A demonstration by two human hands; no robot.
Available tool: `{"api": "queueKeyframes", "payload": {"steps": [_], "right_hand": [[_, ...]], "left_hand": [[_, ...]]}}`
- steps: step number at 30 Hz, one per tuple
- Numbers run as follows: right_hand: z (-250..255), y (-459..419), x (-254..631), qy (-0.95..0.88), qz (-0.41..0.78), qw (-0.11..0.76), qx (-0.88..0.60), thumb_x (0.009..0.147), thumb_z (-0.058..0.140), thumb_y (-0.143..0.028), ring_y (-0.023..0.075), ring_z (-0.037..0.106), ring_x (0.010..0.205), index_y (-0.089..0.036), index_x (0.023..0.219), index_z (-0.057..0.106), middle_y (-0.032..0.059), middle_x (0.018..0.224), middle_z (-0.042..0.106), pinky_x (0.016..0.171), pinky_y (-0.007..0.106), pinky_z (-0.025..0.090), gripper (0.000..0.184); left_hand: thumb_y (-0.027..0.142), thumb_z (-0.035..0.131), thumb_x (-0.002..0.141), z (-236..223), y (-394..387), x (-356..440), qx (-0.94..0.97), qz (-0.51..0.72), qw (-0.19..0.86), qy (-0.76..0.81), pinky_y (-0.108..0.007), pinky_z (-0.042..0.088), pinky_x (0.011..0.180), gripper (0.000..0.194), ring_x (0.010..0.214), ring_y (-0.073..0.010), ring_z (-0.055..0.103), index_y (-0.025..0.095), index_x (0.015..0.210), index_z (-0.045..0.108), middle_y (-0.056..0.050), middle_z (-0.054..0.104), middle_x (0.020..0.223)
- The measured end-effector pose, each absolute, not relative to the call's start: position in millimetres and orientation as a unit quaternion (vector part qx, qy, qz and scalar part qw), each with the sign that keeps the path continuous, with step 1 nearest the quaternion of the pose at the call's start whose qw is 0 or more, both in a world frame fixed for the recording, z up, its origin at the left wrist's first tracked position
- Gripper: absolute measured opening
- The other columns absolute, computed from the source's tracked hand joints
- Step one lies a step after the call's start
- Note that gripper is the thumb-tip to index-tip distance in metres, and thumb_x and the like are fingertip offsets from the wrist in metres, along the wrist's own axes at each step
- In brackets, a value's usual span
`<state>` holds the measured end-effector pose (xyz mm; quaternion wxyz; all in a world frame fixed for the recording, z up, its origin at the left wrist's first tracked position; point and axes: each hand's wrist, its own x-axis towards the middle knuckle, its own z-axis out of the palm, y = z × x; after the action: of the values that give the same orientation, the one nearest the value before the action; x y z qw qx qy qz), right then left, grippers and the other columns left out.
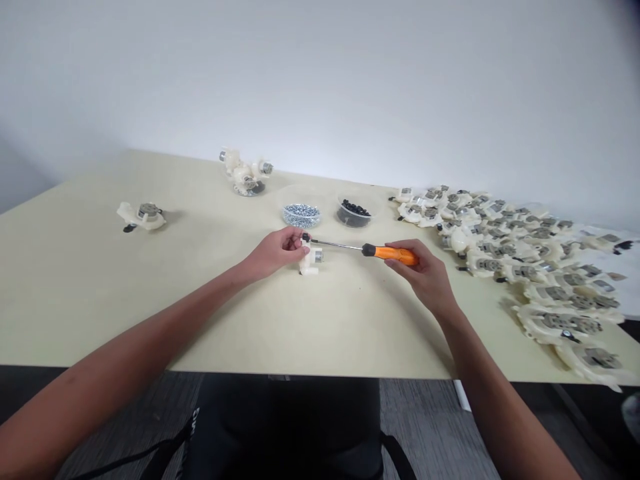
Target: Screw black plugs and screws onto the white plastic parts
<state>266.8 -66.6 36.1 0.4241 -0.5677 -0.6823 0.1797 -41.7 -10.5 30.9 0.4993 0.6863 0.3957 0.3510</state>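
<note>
My left hand (278, 251) pinches a cream plastic motor housing (305, 261) just above the table, with a small silver motor sticking out of its right side. At its top sits a small black part (306, 237). My right hand (423, 270) is closed around the orange handle of a screwdriver (395, 254), held nearly level. The shaft points left, and its tip meets or nearly meets the black part; whether a screw is there is too small to tell.
Beyond my hands stand a clear tub of silver screws (301, 215) and a clear tub of black parts (353, 213). Many similar housings (500, 247) cover the right side. A small pile of housings (245, 175) lies at the back, a single housing (143, 215) at the left.
</note>
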Motion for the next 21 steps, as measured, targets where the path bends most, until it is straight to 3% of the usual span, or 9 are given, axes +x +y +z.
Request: {"api": "queueKeyframes", "payload": {"steps": [4,9,16,21], "right_hand": [[34,-67,263,-0.676,0.179,0.433,-0.569,0.08,0.067,-0.042,0.0208,0.058,0.087,-0.027,0.104,0.063,0.0039,0.1,0.063,0.069,0.033,0.046,0.028],[26,-71,258,-0.668,0.167,0.447,-0.571,0.081,0.067,-0.039,0.0209,0.059,0.088,-0.027,0.103,0.063,0.0036,0.099,0.063,0.071,0.033,0.047,0.026],[18,-74,259,-0.668,0.135,0.45,-0.576,0.082,0.066,-0.039,0.0229,0.06,0.094,-0.027,0.104,0.062,0.0048,0.103,0.063,0.081,0.038,0.049,0.025],[14,-76,260,-0.66,0.15,0.451,-0.582,0.083,0.064,-0.041,0.0241,0.06,0.097,-0.027,0.105,0.062,0.0059,0.107,0.063,0.082,0.04,0.051,0.027]], "left_hand": [[0.033,0.056,0.081,28,-12,-35,0.682,0.364,0.469,0.427,-0.026,0.041,0.065,0.027,0.071,-0.0112,0.046,0.02,0.104,0.059,0.0,0.047,0.085],[0.029,0.048,0.084,18,-15,-25,0.658,0.401,0.448,0.455,-0.027,0.045,0.076,0.022,0.098,-0.017,0.052,0.022,0.103,0.056,-0.005,0.051,0.109],[0.025,0.042,0.085,15,-19,-6,0.534,0.44,0.598,0.403,-0.023,0.042,0.053,0.018,0.076,-0.014,0.06,0.023,0.102,0.047,-0.004,0.062,0.1],[0.034,0.047,0.087,9,-15,-2,0.51,0.464,0.614,0.384,-0.024,0.047,0.059,0.019,0.076,-0.0137,0.062,0.022,0.101,0.05,-0.004,0.065,0.099]]}}
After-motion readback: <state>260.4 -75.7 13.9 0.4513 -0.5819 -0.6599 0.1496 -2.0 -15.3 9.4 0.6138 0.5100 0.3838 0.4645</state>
